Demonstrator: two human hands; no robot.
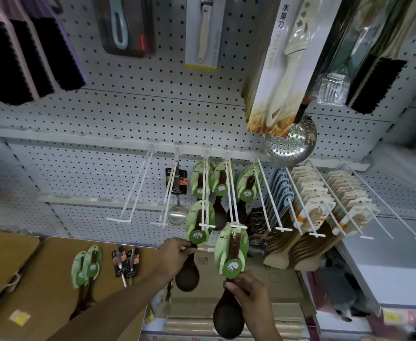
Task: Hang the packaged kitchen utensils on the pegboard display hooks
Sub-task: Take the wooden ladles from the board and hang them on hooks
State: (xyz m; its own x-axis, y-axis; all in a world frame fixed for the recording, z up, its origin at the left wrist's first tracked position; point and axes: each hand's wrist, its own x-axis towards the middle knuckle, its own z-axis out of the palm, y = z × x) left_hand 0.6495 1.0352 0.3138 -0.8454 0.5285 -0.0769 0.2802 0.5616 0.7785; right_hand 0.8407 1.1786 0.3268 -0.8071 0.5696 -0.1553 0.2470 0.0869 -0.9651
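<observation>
Below the pegboard [133,114], the left hand [177,249] pinches a dark spoon [187,274] whose green card sits at a white hook's [204,193] tip. Right of it, the right hand [246,289] grips another carded spoon [229,313] under the neighbouring hook [232,193]. More spoons [86,269] lie on the desk [54,247], left.

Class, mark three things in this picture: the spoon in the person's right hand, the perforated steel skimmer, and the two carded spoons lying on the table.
Spoon in right hand [232,252]: head view, on its green card.
Steel skimmer [291,143]: head view, on its perforated bowl.
Carded spoons on table [86,265]: head view, on the green cards.
</observation>
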